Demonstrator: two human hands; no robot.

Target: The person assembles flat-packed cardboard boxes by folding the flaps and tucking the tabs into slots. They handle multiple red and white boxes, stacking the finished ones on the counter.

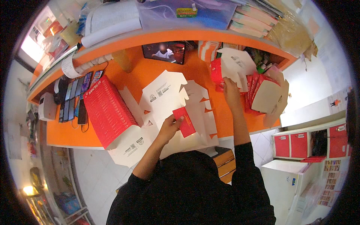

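Observation:
My left hand pinches a small red panel over an unfolded white carton. Whether the panel is a flap of that carton or a separate card, I cannot tell. Reaching to the right, my right hand has its fingers closed at the lower edge of a red-and-white carton. Beside that one, several folded red-and-white cartons lean together. Left of my left hand lies a stack of cartons with red printed outsides, white flaps sticking out below.
Several phones and a white device stand at the left of the orange desk. A tablet is propped at the back. Above, an orange shelf holds a plastic bin and papers. Red-fronted lockers stand lower right.

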